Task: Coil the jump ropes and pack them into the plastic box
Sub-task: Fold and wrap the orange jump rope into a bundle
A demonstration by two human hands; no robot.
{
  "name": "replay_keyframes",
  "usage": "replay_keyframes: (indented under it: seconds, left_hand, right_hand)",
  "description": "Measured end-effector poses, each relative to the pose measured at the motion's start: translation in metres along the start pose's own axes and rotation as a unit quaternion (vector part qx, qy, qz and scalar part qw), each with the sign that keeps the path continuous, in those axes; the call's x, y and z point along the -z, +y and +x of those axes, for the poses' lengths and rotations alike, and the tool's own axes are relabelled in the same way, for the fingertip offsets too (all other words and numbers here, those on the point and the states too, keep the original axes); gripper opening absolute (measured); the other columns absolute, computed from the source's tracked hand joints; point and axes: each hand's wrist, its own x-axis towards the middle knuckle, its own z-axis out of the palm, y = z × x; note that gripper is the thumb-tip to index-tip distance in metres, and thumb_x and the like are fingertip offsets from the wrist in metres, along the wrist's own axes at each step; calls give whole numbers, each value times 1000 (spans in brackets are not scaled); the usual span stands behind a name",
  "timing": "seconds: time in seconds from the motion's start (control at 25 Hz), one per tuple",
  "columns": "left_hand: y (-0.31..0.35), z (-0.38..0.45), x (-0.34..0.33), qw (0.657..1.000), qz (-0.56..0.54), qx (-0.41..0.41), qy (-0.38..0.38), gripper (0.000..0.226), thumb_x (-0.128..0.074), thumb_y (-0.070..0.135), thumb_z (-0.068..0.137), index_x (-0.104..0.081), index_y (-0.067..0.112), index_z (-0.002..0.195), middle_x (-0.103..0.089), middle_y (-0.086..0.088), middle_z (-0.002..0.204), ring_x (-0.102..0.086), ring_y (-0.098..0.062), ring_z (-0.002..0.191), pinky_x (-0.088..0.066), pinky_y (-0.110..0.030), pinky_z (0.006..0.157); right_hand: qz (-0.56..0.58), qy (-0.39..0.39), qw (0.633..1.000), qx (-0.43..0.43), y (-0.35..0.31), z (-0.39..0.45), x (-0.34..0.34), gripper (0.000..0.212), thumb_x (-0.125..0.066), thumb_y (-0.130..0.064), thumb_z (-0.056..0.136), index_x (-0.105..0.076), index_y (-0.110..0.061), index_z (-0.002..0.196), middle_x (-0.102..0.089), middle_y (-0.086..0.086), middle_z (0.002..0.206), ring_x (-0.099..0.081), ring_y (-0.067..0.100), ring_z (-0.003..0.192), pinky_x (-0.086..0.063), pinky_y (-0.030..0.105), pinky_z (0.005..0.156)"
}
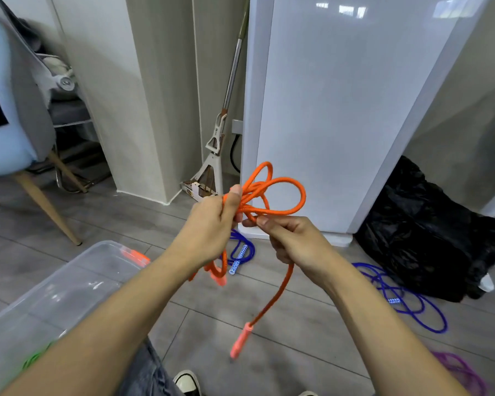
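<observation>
My left hand (212,224) grips a bundle of loops of the orange jump rope (272,192) in mid-air. My right hand (292,241) pinches a strand of the same rope just right of the bundle. One rope end hangs below my right hand with its pink handle (240,340) dangling. The other pink handle (221,280) hangs below my left hand. The clear plastic box (77,270) stands on the floor at lower left, with a green rope (35,358) inside.
Blue jump ropes lie on the floor: one (242,252) beyond my hands, another (406,298) to the right. A purple rope (460,370) lies at lower right. A black plastic bag (429,238), a white cabinet (340,110), a mop (215,155) and a chair (17,124) stand around.
</observation>
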Motion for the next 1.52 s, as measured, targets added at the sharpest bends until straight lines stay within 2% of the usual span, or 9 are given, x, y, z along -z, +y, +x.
replay_keyframes:
  seconds: [0.16, 0.24, 0.4, 0.6, 0.8, 0.92, 1.2, 1.36, 1.52]
  left_hand:
    - [-10, 3, -1, 949, 271, -131, 91, 41, -27, 22, 106, -55, 4, 82, -57, -8, 71, -49, -31, 61, -42, -40, 56]
    - [-13, 1, -8, 972, 196, -126, 34, 24, -33, 5, 97, -49, 7, 80, -52, -10, 70, -49, -31, 60, -47, -42, 54]
    - [-28, 9, -1, 985, -31, 52, -161, 26, -34, 37, 104, -53, 25, 89, -56, 1, 82, -56, -19, 78, -52, -45, 79]
    - [-33, 10, -6, 997, -2, 13, -74, 19, -47, 33, 103, -47, 23, 119, -61, 3, 88, -62, -18, 83, -51, -34, 74]
    - [-42, 19, 8, 963, 260, -62, 44, 18, -62, 33, 95, -51, 23, 104, -67, 3, 85, -61, -27, 79, -45, -37, 71]
    - [-35, 17, 21, 937, 332, -95, -50, 18, -71, 42, 87, -64, 32, 101, -68, 9, 88, -64, -18, 84, -46, -31, 70]
    - [-1, -8, 11, 921, -122, -62, -363, 11, -78, 11, 83, -70, 12, 90, -74, -11, 88, -66, -23, 78, -54, -32, 71]
    - [-5, -1, 15, 912, -313, -43, -263, 24, -81, 29, 78, -65, 18, 93, -69, -16, 82, -55, -29, 75, -48, -34, 68]
    - [-15, 10, 9, 946, -314, 11, -75, 20, -76, 26, 84, -62, 14, 92, -72, -6, 74, -55, -18, 59, -44, -24, 57]
  right_hand:
    - [-68, 44, 996, 46, -9, -4, -18, 23, -55, -23, 102, -75, -15, 108, -52, -23, 42, -55, -11, 47, -37, 4, 50]
    - [-70, 88, 992, 59, -5, -2, -22, 21, -61, -23, 99, -80, -13, 98, -68, -21, 61, -65, -12, 66, -43, 3, 61]
    - [-83, 163, 982, 55, 4, 5, -12, 18, -65, -20, 96, -82, -16, 96, -78, -10, 88, -69, -6, 86, -47, 3, 71]
    - [-244, 121, 961, 42, 7, 6, -7, 25, -55, -28, 100, -78, -22, 92, -67, 0, 69, -56, 11, 59, -44, 31, 61]
    - [-431, -37, 901, 33, -11, -11, 13, 20, -53, -37, 101, -72, -29, 98, -56, -6, 66, -48, 9, 62, -38, 29, 59]
    - [-419, -4, 896, 149, -24, -21, 28, 11, -59, -36, 98, -69, -31, 96, -59, -6, 69, -51, 12, 66, -42, 31, 64]
    - [-179, 123, 958, 188, -16, -11, 52, 3, -80, -25, 84, -78, -25, 82, -74, 1, 76, -64, 12, 68, -50, 31, 68]
    - [-57, 43, 985, 158, -4, -2, 46, 14, -67, -8, 91, -78, -17, 93, -74, 3, 76, -68, 4, 75, -53, 23, 74]
    - [-154, -54, 984, 76, 5, -6, 5, 27, -54, -21, 103, -77, -9, 107, -51, -12, 51, -39, 2, 46, -34, 10, 52]
